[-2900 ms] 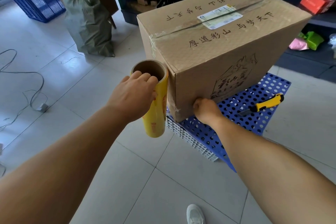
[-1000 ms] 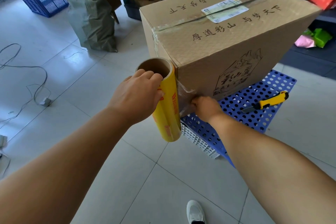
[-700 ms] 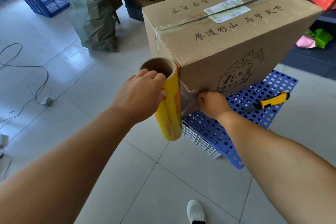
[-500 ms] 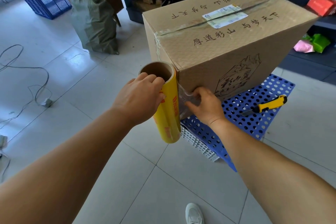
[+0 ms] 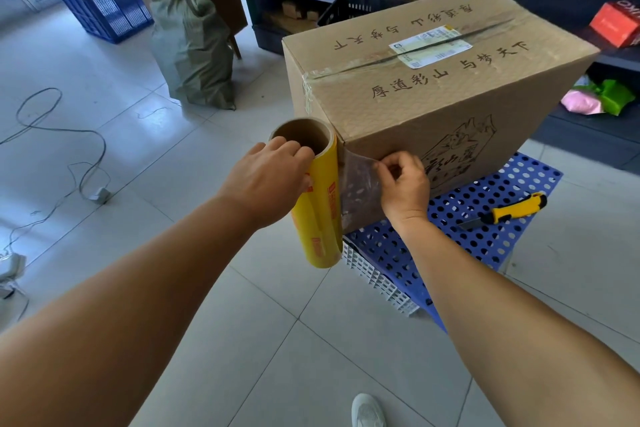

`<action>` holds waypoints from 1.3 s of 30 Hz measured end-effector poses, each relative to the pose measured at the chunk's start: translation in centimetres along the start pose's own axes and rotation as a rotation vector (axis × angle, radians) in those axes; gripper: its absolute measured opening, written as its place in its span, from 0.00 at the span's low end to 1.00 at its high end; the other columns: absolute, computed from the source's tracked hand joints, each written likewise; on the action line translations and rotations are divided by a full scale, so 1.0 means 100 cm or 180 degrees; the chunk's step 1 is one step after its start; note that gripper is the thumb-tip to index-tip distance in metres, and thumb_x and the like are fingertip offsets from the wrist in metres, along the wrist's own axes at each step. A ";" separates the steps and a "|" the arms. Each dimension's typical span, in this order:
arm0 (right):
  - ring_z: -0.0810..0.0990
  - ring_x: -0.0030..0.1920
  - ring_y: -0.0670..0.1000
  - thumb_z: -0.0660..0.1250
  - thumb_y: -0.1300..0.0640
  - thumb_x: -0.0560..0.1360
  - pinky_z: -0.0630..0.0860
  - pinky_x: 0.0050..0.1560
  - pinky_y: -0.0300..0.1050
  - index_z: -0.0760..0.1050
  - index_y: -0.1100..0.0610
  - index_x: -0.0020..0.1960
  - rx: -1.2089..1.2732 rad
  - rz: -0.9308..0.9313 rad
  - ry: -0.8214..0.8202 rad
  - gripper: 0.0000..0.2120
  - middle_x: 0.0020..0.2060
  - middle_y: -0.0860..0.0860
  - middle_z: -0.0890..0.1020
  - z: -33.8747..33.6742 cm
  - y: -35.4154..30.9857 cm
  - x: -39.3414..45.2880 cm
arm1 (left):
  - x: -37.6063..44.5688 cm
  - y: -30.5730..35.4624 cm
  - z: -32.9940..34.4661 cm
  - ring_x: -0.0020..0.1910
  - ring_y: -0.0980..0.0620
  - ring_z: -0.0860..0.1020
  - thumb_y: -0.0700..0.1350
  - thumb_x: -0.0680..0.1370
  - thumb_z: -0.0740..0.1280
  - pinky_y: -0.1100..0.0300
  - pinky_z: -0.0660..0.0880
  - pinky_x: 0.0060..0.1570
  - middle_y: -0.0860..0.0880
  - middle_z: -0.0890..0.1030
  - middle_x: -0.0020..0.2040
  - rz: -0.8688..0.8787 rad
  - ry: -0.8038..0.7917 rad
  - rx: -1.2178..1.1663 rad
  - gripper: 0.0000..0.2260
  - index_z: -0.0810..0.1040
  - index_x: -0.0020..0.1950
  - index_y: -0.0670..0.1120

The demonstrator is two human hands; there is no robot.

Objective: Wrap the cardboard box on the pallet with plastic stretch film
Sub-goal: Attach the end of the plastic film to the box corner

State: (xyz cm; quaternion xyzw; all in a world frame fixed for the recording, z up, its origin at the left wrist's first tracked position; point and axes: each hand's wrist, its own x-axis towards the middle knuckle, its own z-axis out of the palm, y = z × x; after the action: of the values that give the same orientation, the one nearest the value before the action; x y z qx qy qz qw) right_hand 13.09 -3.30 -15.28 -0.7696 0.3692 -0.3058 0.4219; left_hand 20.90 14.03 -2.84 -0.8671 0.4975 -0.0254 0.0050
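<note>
Film going onto the box's near corner — both hands busy.

The left hand (image 5: 266, 184) has its grip curled round the top of the upright yellow roll (image 5: 320, 215), just beside the corner of the box (image 5: 433, 94). The right hand (image 5: 403, 184) pinches the loose film (image 5: 358, 187) against the box's near side. The box sits on the blue pallet (image 5: 485, 246) — a yellow knife (image 5: 512, 210) lies near the pallet's right edge.

arms: bare, no sleeves | hands: no gloves | shoe (image 5: 368, 411): white, toe visible
</note>
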 end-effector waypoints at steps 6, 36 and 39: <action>0.74 0.43 0.48 0.70 0.55 0.74 0.68 0.43 0.37 0.76 0.57 0.44 0.0270 0.0166 0.0039 0.06 0.46 0.54 0.79 0.003 0.006 0.003 | 0.009 -0.001 -0.001 0.55 0.48 0.73 0.49 0.80 0.58 0.53 0.69 0.56 0.47 0.77 0.51 -0.0211 -0.0017 -0.0027 0.11 0.73 0.57 0.45; 0.70 0.33 0.49 0.57 0.59 0.78 0.66 0.31 0.41 0.68 0.54 0.35 0.1741 0.3467 -0.1537 0.12 0.32 0.51 0.72 0.122 0.099 -0.058 | 0.009 -0.004 0.006 0.57 0.50 0.69 0.49 0.80 0.59 0.50 0.69 0.50 0.55 0.66 0.46 0.0017 -0.0060 -0.0020 0.06 0.69 0.55 0.49; 0.79 0.43 0.53 0.59 0.52 0.80 0.78 0.48 0.50 0.77 0.54 0.52 0.2323 0.3541 -0.1637 0.10 0.42 0.54 0.81 0.123 0.096 -0.063 | 0.010 -0.008 0.009 0.56 0.50 0.68 0.49 0.80 0.58 0.51 0.68 0.49 0.55 0.66 0.46 -0.0001 -0.0026 -0.0016 0.08 0.70 0.57 0.48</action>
State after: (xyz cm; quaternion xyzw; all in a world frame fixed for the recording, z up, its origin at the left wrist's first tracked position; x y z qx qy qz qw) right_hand 16.33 3.57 -30.33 -0.3245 0.4700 0.0418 0.8198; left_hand 22.14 13.61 -3.64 -0.8673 0.4974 -0.0206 0.0048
